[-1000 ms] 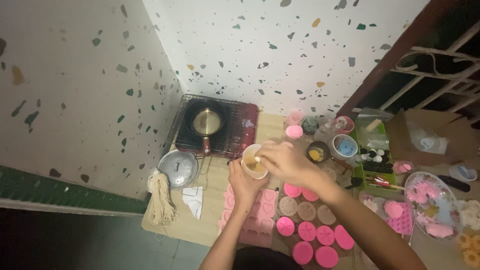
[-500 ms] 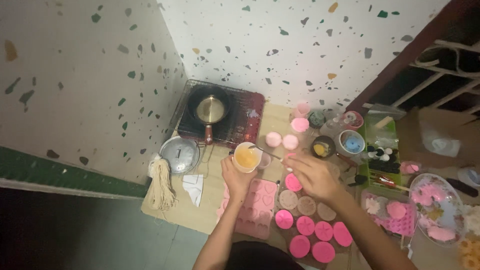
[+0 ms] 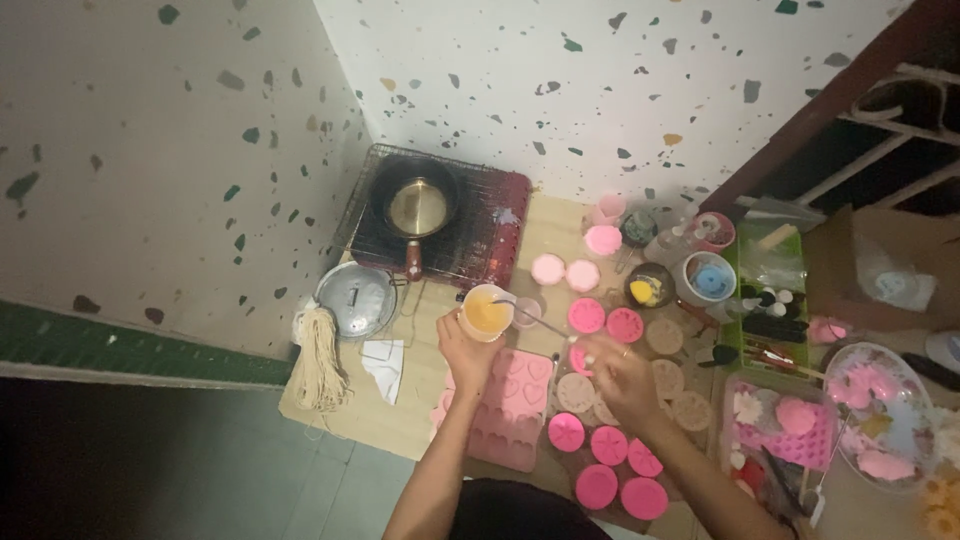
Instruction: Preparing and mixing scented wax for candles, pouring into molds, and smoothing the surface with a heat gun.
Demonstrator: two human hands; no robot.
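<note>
You see: one cup of orange liquid, one pan, one metal lid, one heart-cavity mould tray, one cord bundle, five round pink moulds at mat's near edge.

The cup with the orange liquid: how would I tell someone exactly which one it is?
Start at the dark wire rack holding the small pan in the wall corner. Just in front of its near edge, the left hand holds a pale round cup above the pink heart-shaped silicone mould. It alone holds orange liquid, with a thin stirrer resting in it.
</note>
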